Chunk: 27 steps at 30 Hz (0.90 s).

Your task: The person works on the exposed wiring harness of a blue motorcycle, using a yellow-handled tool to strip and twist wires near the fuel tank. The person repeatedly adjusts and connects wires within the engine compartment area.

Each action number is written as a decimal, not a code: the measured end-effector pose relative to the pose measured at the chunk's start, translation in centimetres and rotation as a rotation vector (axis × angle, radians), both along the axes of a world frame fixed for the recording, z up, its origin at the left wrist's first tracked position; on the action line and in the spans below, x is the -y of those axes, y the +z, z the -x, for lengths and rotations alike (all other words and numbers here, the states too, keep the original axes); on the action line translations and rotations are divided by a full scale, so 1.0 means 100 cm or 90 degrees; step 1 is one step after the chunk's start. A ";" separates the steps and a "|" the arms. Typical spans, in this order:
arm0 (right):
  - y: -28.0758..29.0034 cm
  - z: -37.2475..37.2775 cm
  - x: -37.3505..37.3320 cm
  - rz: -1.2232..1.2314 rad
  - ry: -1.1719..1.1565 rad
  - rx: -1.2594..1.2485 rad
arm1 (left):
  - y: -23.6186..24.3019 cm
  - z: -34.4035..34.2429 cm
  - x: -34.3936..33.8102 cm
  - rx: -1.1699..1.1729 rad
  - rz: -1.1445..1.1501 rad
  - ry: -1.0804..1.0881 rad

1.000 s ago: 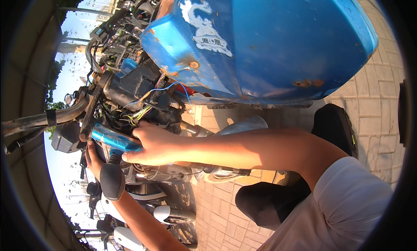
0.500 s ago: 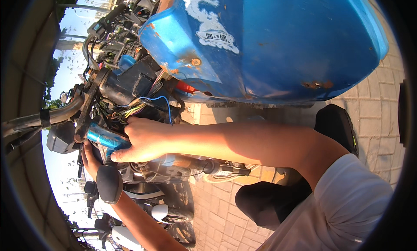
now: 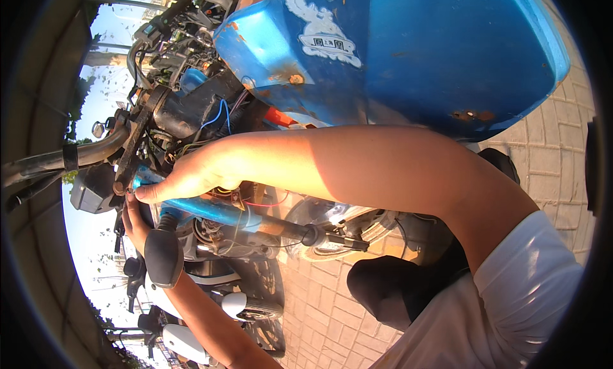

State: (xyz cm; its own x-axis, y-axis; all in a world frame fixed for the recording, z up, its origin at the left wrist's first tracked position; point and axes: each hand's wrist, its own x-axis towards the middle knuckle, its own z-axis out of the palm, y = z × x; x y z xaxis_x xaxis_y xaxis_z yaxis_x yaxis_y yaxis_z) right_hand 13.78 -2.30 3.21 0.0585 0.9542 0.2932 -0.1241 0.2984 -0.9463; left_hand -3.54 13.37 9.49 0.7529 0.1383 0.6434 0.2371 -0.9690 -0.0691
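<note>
My right hand (image 3: 198, 171) reaches across the front of a vehicle, over a blue fork tube (image 3: 214, 209). Its thumb points left beside the tube's upper end; the other fingers bend in behind it, mostly hidden, near bundled wires (image 3: 169, 157). My left hand (image 3: 135, 223) comes up from below, fingers stretched along the fork's lower side, tips close to the right thumb. A small dark spot shows between thumb and fingertips, too small to name. A black oval housing on a ribbed stem (image 3: 163, 257) covers part of the left hand. A loose blue wire (image 3: 219, 113) loops above.
A large blue body panel (image 3: 440, 56) with rust spots fills the upper right. Handlebars (image 3: 89, 157) and a black housing (image 3: 96, 189) are at the left. Parked scooters (image 3: 185, 343) stand below. Brick paving (image 3: 313, 311) lies under my dark-clad knee (image 3: 383, 292).
My right hand has moved left and slightly up, its thumb now near the left fingertips. More of the fork tube and a red wire show. The view has shifted slightly.
</note>
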 end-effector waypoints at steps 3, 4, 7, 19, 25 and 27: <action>0.001 0.008 0.035 -0.028 -0.230 0.297 | -0.003 0.004 -0.009 0.005 0.004 0.010; -0.001 0.007 0.050 -0.041 -0.284 0.371 | -0.003 0.004 -0.012 0.004 0.014 0.004; -0.030 0.007 0.101 -0.064 -0.369 0.271 | 0.001 0.004 -0.016 -0.011 0.082 0.025; -0.126 0.041 0.035 -0.254 -0.736 0.056 | 0.002 0.000 -0.014 0.066 0.276 0.013; -0.095 0.061 0.031 -0.108 -0.519 -0.096 | 0.001 0.007 -0.020 -0.010 0.169 0.018; -0.083 0.055 0.029 -0.078 -0.383 -0.086 | 0.003 0.007 -0.021 0.031 0.297 -0.017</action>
